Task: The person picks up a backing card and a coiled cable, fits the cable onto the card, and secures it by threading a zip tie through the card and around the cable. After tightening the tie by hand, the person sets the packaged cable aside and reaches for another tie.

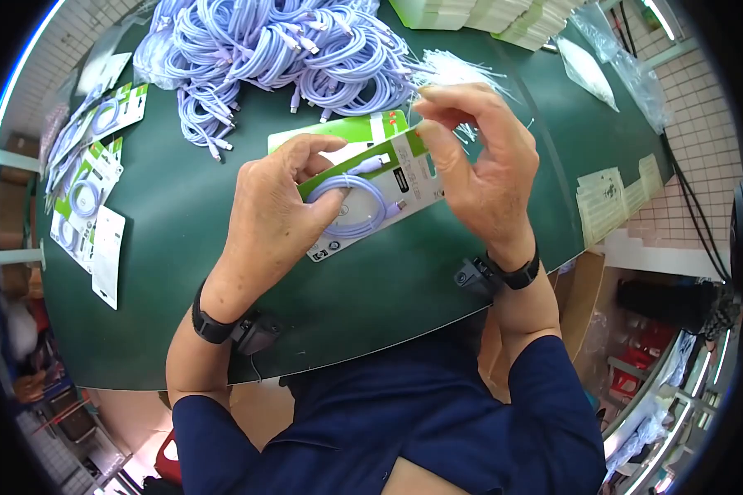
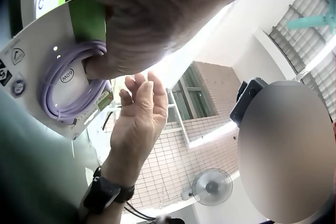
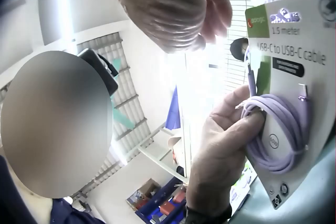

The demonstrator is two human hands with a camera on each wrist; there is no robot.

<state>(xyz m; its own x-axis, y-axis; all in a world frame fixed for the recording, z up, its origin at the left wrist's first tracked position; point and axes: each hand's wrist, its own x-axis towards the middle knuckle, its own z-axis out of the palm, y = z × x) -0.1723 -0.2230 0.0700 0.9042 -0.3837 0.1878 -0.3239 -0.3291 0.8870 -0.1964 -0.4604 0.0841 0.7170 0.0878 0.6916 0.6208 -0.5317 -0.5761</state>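
Note:
My left hand point(image 1: 268, 210) grips a flat card with a coiled lilac USB-C cable point(image 1: 377, 202) on its front. In the left wrist view, the thumb presses over the cable coil point(image 2: 50, 90). Green and white print covers the card point(image 3: 315, 129), and the right wrist view shows the words "USB-C to USB-C cable" on it. Beside the card's upper right corner, my right hand point(image 1: 491, 161) has its thumb and index finger bent toward each other with a gap between them. Behind the held card lies another green and white card point(image 1: 285, 142) on the table.
A big heap of lilac cables point(image 1: 264, 49) fills the back of the green table point(image 1: 173, 272). White ties point(image 1: 462, 70) lie right of it. Finished-looking cable cards point(image 1: 82, 198) are piled at left. Stacked cards point(image 1: 487, 18) stand at the back right, near plastic bags point(image 1: 586, 70).

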